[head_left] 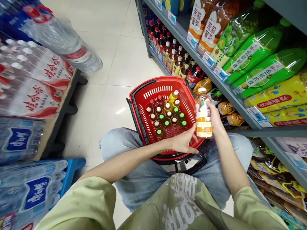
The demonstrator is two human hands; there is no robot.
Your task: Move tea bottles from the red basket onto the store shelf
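Observation:
A white-capped tea bottle [203, 119] with a white and orange label is gripped near its top by my right hand [213, 115], over the right rim of the red shopping basket [168, 83]. Just left of the bottle's lower part is my left hand [185, 140], its fingers spread; whether a fingertip touches the bottle I cannot tell. Inside the basket stand several small bottles with white, green and red caps, and a yellow-labelled bottle [173, 96] leans among them. The basket sits on the floor between my knees, its black handle [195, 164] folded down on the near side.
Grey shelving [192, 44] runs along the right, with large tea bottles [251, 57] above and smaller bottles [178, 65] below. Wrapped water packs [35, 99] stand on low pallets at the left. A large water jug [72, 48] is on the tiled floor [115, 60].

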